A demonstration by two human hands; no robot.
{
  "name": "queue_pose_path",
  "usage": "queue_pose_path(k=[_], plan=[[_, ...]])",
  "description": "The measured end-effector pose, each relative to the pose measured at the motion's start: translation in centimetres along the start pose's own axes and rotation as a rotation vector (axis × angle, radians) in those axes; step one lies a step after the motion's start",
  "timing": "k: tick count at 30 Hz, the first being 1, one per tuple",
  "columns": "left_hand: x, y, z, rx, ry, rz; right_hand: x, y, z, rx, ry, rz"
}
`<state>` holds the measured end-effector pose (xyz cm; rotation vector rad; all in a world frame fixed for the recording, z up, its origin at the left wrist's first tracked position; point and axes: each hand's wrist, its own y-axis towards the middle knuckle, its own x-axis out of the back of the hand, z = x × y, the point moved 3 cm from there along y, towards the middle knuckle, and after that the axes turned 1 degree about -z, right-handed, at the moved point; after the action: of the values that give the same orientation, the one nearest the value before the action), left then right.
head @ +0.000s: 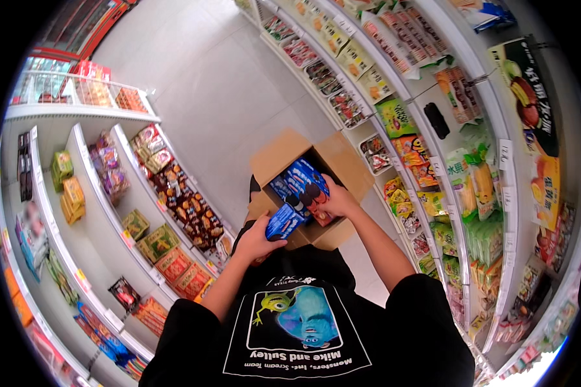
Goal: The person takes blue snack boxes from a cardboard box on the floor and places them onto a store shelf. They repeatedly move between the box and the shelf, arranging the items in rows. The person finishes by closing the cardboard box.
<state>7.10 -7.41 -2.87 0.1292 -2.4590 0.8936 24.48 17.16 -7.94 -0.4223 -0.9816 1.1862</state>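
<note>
An open cardboard box with its flaps spread lies below me, holding several blue snack packages and a reddish-brown one. My left hand grips a small blue snack box at the near left edge of the carton. Inside the carton's right side, my right hand rests on the blue packages, its fingers partly hidden; whether it grips one I cannot tell.
Shelves of packaged snacks curve along the right. More shelving on the left carries boxes and bags. A wire-fronted display stands at the upper left, and grey tiled floor runs between.
</note>
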Motion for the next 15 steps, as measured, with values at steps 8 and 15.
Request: queue_pose_path(k=[8,15], plan=[[-8.0,-1.8,-4.6,0.061,0.1,-0.077,-7.2,10.1,-9.1,0.152,0.37,0.023],[-7.5,-1.4,-5.6,0.171,0.104,-0.057,-8.6,10.6,-8.0,-0.171,-0.223,-0.137]])
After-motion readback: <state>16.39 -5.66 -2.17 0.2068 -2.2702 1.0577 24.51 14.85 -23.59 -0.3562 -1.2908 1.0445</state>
